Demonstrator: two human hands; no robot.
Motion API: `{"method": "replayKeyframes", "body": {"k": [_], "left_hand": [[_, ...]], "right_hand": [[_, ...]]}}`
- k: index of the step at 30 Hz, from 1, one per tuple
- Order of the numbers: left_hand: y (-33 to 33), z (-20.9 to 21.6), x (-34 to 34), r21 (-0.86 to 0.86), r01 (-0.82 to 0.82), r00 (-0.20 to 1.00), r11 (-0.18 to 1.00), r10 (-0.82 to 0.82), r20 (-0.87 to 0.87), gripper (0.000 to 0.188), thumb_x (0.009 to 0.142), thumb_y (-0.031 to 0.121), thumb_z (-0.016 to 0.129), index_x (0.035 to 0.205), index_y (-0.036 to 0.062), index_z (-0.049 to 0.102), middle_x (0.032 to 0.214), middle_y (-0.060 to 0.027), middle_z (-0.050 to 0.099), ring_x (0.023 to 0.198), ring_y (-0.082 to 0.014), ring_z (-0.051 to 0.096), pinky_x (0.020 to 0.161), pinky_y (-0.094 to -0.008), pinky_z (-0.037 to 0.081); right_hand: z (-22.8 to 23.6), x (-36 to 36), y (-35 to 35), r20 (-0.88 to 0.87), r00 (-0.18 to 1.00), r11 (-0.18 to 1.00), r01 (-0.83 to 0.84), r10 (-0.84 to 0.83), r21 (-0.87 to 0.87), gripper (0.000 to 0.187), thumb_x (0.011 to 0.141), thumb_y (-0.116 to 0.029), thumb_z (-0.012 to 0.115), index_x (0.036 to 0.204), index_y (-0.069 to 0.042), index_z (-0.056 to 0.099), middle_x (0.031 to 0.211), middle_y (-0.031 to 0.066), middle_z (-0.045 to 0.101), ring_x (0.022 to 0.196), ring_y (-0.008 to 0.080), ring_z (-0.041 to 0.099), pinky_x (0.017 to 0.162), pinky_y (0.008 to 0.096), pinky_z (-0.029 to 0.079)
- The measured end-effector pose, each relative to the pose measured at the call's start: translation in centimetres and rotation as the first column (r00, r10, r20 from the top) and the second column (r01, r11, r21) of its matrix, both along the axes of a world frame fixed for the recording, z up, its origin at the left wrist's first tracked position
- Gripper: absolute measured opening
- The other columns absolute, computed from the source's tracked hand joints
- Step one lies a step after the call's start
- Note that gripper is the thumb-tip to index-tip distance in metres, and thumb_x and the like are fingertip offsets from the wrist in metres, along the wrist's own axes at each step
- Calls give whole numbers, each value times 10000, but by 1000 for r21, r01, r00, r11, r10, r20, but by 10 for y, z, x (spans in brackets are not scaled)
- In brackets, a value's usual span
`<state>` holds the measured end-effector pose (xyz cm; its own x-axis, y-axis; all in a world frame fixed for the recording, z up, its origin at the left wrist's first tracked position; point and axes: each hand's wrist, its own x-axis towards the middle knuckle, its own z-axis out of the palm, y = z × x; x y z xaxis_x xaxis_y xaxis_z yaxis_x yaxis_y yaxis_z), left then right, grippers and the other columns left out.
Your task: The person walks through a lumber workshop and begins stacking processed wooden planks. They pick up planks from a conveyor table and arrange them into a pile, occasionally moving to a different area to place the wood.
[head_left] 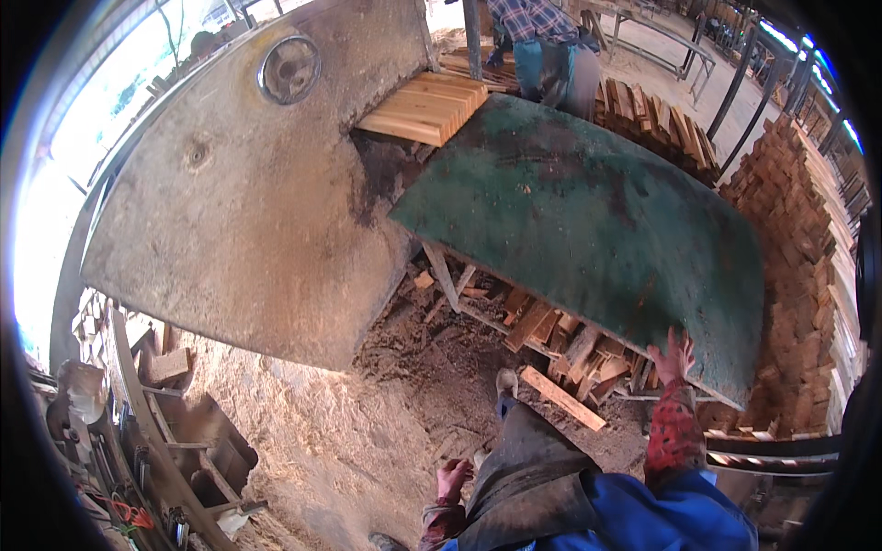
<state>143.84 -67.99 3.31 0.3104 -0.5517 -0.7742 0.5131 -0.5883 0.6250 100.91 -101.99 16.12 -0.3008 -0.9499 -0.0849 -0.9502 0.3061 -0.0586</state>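
My right hand (675, 356), in a red patterned sleeve, is at the near edge of a green tabletop (588, 211), fingers spread and holding nothing. Low beside my dark apron (528, 468), my left hand (453, 479) hangs with its fingers curled in; nothing shows in it. A neat row of light wooden strips (427, 107) lies side by side at the far end, between the green top and a large dusty metal table (266, 202). A round metal wheel or disc (289, 70) is set on that dusty table.
Offcuts (579, 354) are heaped beneath the green top, and a loose board (562, 398) lies on the sawdust-covered floor. Tall wood stacks (790, 239) line the right side. Across the table stands a person in a plaid shirt (547, 23). Metal frames (175, 432) crowd the lower left.
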Motion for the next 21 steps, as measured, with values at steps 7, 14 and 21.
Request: {"method": "replayKeyframes", "body": {"k": [7, 14, 21], "left_hand": [[-140, 16, 26, -100, 208, 974, 973, -197, 115, 284, 863, 227, 640, 963, -39, 642, 822, -101, 672, 695, -171, 635, 621, -292, 523], [-245, 49, 56, -116, 227, 950, 967, -193, 246, 285, 862, 248, 622, 930, -28, 648, 789, -80, 663, 691, -143, 620, 626, -280, 509], [-304, 92, 53, -60, 410, 861, 910, -364, 356, 299, 862, 240, 606, 991, -20, 676, 857, -88, 693, 787, -143, 638, 711, -281, 511]], "right_hand": [[1, -1, 12, 8, 1000, 999, -21, 22, -38, 847, 724, -508, 667, 1449, -180, 378, 1517, 201, 252, 1385, 408, 215, 1022, 620, 263], [9, -2, 15, 65, 996, 997, -59, 62, -43, 889, 663, -481, 729, 1407, -105, 420, 1477, 237, 282, 1359, 419, 249, 1009, 613, 288], [22, 2, 3, 169, 985, 998, -29, 37, -49, 847, 590, -304, 802, 1323, -28, 478, 1406, 252, 339, 1300, 430, 313, 1014, 551, 338]]}}
